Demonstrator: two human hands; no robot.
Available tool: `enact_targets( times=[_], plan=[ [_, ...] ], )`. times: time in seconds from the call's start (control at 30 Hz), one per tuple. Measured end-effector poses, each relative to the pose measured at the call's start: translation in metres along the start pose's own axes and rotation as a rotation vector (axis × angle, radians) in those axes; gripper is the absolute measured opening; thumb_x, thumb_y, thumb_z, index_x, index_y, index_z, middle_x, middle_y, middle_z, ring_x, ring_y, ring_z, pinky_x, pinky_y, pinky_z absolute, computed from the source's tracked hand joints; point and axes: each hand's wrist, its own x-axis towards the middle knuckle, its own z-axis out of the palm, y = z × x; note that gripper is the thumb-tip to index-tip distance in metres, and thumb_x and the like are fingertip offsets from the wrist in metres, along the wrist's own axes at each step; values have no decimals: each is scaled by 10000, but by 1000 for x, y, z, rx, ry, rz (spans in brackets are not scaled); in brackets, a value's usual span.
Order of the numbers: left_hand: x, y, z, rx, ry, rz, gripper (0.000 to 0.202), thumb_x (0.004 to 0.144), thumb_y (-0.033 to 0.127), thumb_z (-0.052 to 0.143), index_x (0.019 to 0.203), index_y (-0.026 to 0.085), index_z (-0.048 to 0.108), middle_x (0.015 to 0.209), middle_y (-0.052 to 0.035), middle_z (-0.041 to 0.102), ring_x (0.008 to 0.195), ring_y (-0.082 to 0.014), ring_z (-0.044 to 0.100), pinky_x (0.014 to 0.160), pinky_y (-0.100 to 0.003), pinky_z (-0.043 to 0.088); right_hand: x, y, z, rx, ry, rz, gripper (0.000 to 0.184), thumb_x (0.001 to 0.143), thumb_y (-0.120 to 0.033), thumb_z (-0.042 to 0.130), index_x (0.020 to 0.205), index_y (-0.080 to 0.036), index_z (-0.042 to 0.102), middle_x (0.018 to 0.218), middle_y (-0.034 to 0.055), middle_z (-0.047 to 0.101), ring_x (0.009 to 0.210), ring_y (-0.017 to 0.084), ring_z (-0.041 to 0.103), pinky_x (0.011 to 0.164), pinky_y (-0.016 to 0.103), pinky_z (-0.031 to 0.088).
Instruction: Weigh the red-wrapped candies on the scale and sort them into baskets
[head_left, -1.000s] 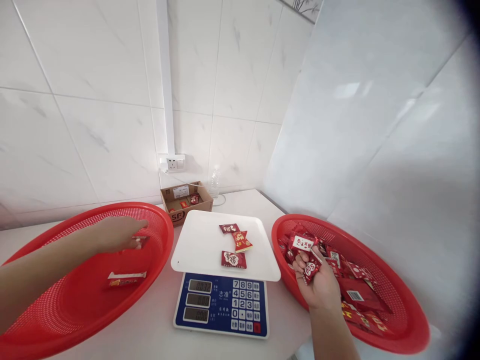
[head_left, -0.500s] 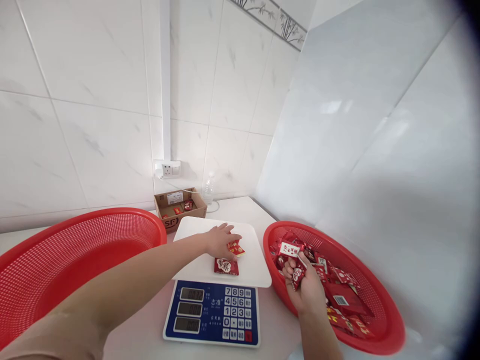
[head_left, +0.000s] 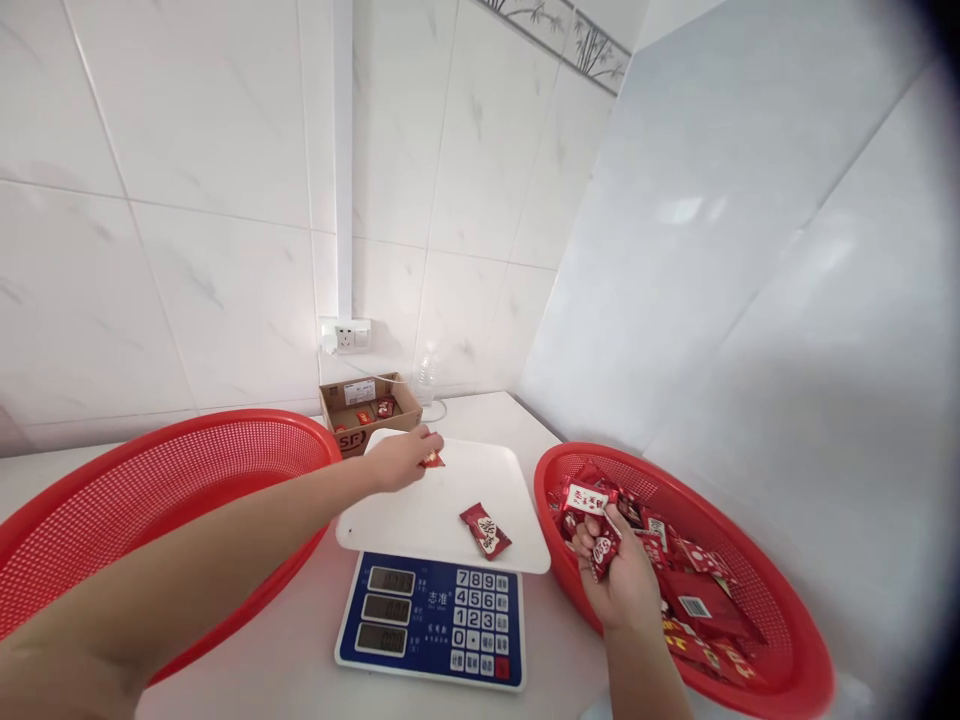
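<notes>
My left hand (head_left: 399, 459) is closed round red candy packets (head_left: 431, 459) above the far left part of the scale's white tray (head_left: 420, 515). One red candy packet (head_left: 485, 530) lies alone on that tray near its front right. My right hand (head_left: 619, 572) hovers over the near rim of the right red basket (head_left: 780, 620) and holds a few red candies (head_left: 601, 550) in its curled fingers. That basket is full of red wrapped sweets.
A blue electronic scale (head_left: 433, 617) with keypad stands in front of me. A large red basket (head_left: 150, 500) sits to the left. A small cardboard box (head_left: 369, 411), a clear bottle (head_left: 426, 375) and a wall socket (head_left: 349, 335) are at the back. Tiled walls close the corner.
My left hand went from the left basket to the tray, gathered two of the three packets and has pulled back left with them. One packet on the tray shifted. My right hand stayed put.
</notes>
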Motion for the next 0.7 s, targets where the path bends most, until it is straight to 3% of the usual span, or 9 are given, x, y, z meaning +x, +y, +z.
enact_targets(
  times=[0.13, 0.2, 0.3, 0.4, 0.5, 0.57, 0.7],
  plan=[
    [-42, -34, -24, 42, 32, -135, 334, 888, 356, 525, 1172, 181, 532, 1123, -79, 598, 838, -182, 622, 716, -367, 521, -2, -3, 3, 42, 27, 55, 322, 679, -365, 718, 670, -200, 441, 531, -77, 462, 437, 52, 440, 390, 149, 398],
    [-67, -52, -32, 81, 37, -206, 326, 867, 362, 490, 1155, 222, 549, 1068, -70, 620, 803, -219, 637, 652, -336, 498, -3, -4, 4, 61, 44, 67, 318, 665, -351, 726, 672, -197, 448, 528, -77, 466, 440, 48, 440, 389, 141, 390],
    [-102, -76, -37, 132, 21, -278, 245, 821, 346, 509, 1018, 244, 612, 971, -69, 667, 760, -244, 646, 605, -321, 469, -3, -5, 5, 77, 53, 67, 312, 659, -342, 727, 670, -194, 454, 520, -76, 471, 441, 47, 434, 392, 136, 391],
    [-123, -86, -38, 152, -39, -294, 204, 774, 383, 586, 915, 252, 654, 835, -53, 704, 713, -253, 662, 577, -317, 474, -3, -5, 7, 78, 43, 46, 302, 665, -334, 722, 663, -190, 456, 521, -74, 478, 448, 46, 441, 398, 133, 395],
    [-119, -73, -35, 161, -29, -239, 391, 832, 423, 520, 1138, 198, 612, 1087, -114, 691, 955, -324, 650, 731, -399, 506, -3, -5, 7, 85, 49, 39, 287, 661, -318, 720, 665, -191, 462, 516, -76, 473, 444, 46, 437, 389, 133, 386],
    [-103, -53, -31, 153, -3, -145, 438, 919, 401, 377, 1246, 160, 543, 1304, -132, 580, 1186, -325, 528, 919, -450, 439, -3, -5, 7, 81, 60, 43, 286, 665, -326, 717, 673, -194, 464, 516, -77, 469, 442, 49, 436, 385, 139, 387],
    [-56, 3, -11, 95, -70, 115, 408, 947, 334, 377, 1301, 175, 504, 1362, -94, 547, 1282, -242, 452, 1066, -380, 331, -4, -6, 7, 47, 50, 48, 305, 687, -368, 710, 686, -199, 456, 526, -80, 465, 435, 51, 433, 373, 141, 380]
  ],
)
